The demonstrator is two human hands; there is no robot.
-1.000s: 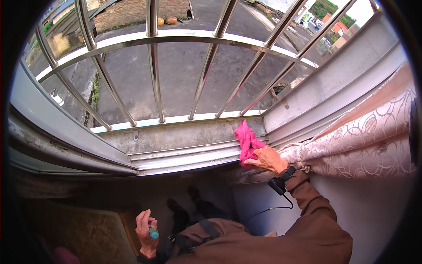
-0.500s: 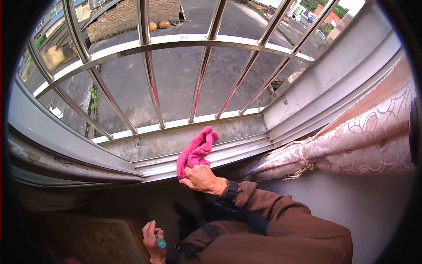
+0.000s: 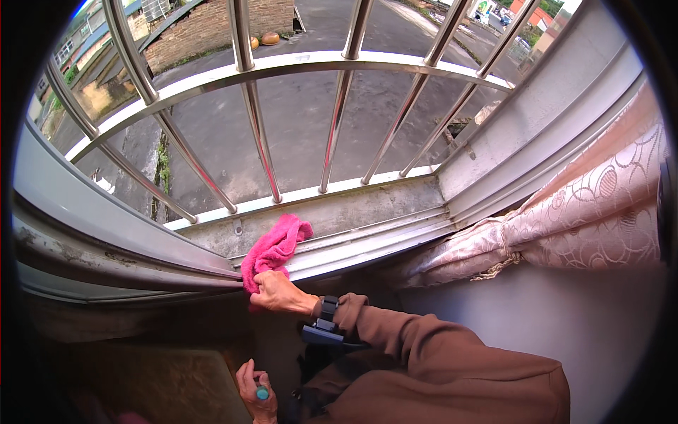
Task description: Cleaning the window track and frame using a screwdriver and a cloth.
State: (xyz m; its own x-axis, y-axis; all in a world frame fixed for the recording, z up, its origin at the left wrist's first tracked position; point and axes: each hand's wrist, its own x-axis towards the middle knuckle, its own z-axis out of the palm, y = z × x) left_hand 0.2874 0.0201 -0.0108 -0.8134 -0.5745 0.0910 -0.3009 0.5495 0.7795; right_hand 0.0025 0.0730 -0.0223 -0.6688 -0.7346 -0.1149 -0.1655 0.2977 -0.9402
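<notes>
A crumpled pink cloth [image 3: 272,247] lies across the white window track [image 3: 367,244], against the end of the sliding window frame at the left. My right hand [image 3: 281,292] grips its near end, fingers closed. Lower down, well inside the room, my left hand [image 3: 247,385] is curled round a thing with a round teal end [image 3: 262,393]. The rest of that thing is hidden in the fingers, so its kind does not show.
Metal window bars [image 3: 332,131] stand just beyond the concrete ledge [image 3: 353,201]. To the left runs the sliding window frame [image 3: 127,212]. A tied pink patterned curtain [image 3: 586,219] hangs at the right. A brownish panel [image 3: 169,381] is at the lower left.
My right hand has moved left along the track with the cloth, up to the window frame. My left hand keeps its hold on the teal-ended thing. The view has shifted slightly.
</notes>
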